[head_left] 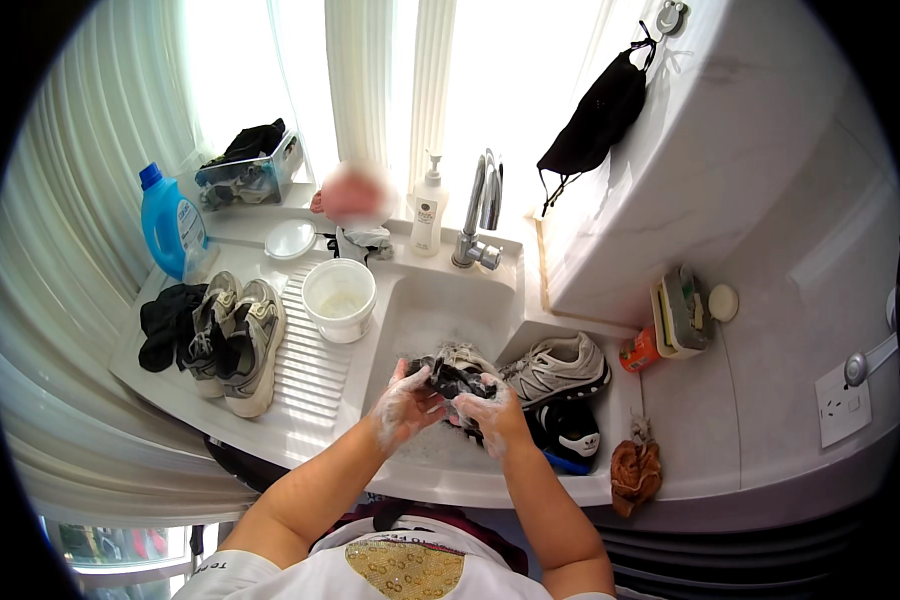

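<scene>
Over the white sink basin [440, 300], both my hands are lathered with suds. My left hand [405, 408] curls round the left end of a dark, soapy fabric-like piece [450, 378]. At its other end my right hand [492, 408] grips the same piece. Its exact kind is hard to make out among the fingers and foam. Just behind it a pale, foamy part shows, and I cannot tell whether it belongs to the same thing. Cloudy, sudsy water [425, 450] lies below my hands.
To the right sit a grey sneaker [560, 368] and a black shoe [567, 435]. Left are a white bucket [340, 300], a pair of sneakers [253, 345] and a blue bottle [173, 225]. The faucet [483, 210] and pump bottle [427, 210] stand behind. A brown cloth [636, 475] hangs at the right edge.
</scene>
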A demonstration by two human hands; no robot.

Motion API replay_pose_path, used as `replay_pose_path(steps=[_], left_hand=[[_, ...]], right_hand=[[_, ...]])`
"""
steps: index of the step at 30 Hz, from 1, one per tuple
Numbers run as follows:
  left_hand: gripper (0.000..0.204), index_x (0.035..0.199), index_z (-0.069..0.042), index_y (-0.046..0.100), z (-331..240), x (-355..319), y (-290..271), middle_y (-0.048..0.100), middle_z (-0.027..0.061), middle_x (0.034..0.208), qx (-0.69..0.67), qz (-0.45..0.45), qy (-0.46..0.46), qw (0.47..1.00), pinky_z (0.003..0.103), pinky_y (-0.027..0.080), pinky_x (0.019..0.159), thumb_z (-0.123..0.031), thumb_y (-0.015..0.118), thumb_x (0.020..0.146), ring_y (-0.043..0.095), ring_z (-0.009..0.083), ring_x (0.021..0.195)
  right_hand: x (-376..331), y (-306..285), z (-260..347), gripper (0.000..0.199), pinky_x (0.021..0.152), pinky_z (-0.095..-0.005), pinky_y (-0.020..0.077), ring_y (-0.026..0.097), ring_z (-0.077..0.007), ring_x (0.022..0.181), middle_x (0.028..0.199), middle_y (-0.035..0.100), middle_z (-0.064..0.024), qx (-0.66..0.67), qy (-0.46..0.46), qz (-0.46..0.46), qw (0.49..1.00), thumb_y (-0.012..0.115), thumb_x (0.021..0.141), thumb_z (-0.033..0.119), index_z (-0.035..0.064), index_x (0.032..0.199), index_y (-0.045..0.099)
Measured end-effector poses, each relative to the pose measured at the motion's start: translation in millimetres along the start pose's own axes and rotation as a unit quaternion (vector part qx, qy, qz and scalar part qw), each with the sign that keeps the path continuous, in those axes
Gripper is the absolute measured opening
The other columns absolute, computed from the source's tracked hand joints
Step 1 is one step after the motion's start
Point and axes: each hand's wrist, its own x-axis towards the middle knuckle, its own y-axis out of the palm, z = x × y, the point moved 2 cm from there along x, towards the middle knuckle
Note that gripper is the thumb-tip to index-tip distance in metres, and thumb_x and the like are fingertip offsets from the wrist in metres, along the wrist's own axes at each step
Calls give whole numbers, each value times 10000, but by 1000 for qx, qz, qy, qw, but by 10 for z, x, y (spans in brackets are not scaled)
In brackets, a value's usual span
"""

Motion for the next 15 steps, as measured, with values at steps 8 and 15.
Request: replay_pose_path(steps=[8, 15], left_hand=[[309, 1045, -181, 511, -69, -177, 114, 553, 90, 1093, 46, 75, -68, 994, 450, 482, 859, -388, 620, 842, 574, 258, 996], [298, 957, -55, 526, 44, 101, 113, 595, 77, 874, -51, 54, 49, 996, 372, 524, 762, -344, 455, 944, 611, 216, 783]], right_hand=[[-30, -26, 81, 247, 584, -239, 446, 546, -86, 714, 810, 579, -16, -62, 62, 224, 971, 717, 718, 83, 30, 919, 583], [282, -175, -419, 168, 737, -267, 440, 554, -150, 794, 885, 588, -86, -204, -357, -224, 884, 656, 686, -19, 40, 780, 530]])
